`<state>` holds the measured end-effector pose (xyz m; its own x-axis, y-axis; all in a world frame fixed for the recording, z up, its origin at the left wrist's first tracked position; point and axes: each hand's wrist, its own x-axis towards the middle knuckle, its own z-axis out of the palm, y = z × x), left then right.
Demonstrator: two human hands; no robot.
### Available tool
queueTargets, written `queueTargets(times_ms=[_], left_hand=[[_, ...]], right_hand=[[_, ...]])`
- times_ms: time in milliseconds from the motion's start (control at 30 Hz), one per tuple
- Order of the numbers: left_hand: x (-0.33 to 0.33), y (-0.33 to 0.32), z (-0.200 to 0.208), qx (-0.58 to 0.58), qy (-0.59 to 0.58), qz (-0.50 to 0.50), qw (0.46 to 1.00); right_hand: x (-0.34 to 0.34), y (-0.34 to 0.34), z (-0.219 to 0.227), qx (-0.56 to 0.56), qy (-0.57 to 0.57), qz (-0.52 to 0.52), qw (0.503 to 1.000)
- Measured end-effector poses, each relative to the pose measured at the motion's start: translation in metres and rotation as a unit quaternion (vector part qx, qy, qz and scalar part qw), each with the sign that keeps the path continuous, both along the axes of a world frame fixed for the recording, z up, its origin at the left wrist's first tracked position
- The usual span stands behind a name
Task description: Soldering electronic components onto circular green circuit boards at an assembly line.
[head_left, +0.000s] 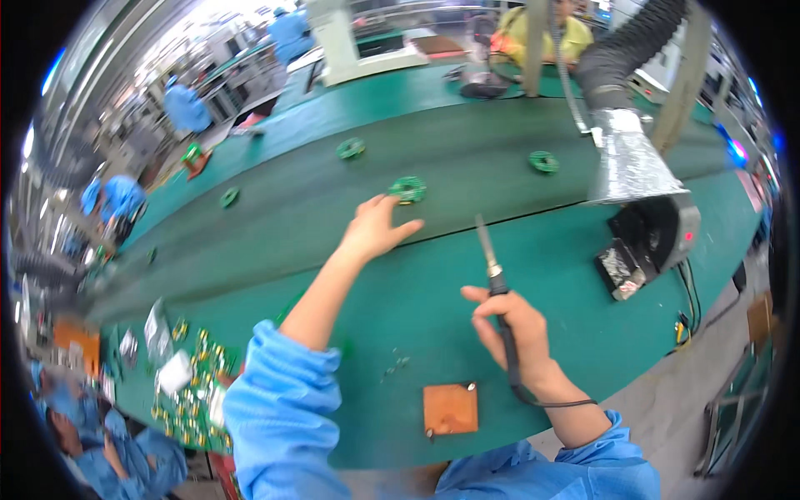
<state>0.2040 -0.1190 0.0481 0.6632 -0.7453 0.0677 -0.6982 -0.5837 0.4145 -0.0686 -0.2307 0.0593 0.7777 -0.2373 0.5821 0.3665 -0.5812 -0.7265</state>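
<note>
We see the left hand (372, 227), thumb spread wide, fingertips at the near-left edge of a round green board (410, 189) on the dark belt (287, 187); contact we cannot confirm. The right hand (518, 329), farther from the board, grips a soldering iron (497, 282), its long axis pointing forward and slightly left.

Legible texts, labels, numbers and signs: none readable.
The red spot (689, 237) on the black bench unit (658, 218) resolves into no characters; any marking on the round green circuit board (408, 189) or the square orange-brown plate (451, 409) is too small to tell.
</note>
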Motion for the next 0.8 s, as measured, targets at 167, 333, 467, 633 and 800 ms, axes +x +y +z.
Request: queueTargets(times_ms=[167,333,467,633,800], left_hand=[[0.072,0.017,-0.010,0.068,-0.048,0.091,0.992],[0.144,0.015,-0.027,0.104,-0.060,0.228,0.966],[0.165,-0.002,-0.037,0.053,-0.070,0.247,0.965],[0.191,-0.016,-0.045,0.004,-0.060,0.262,0.963],[0.199,-0.031,-0.045,-0.047,-0.112,0.254,0.960]], right_hand=[[0.009,-0.001,0.007,-0.105,-0.021,-0.011,0.994],[0.016,-0.002,0.007,-0.196,0.028,-0.029,0.980],[0.019,-0.002,-0.001,-0.200,0.097,-0.009,0.975],[0.021,0.010,-0.002,-0.189,0.128,-0.009,0.974],[0.020,0.012,0.003,-0.189,0.134,-0.001,0.973]])
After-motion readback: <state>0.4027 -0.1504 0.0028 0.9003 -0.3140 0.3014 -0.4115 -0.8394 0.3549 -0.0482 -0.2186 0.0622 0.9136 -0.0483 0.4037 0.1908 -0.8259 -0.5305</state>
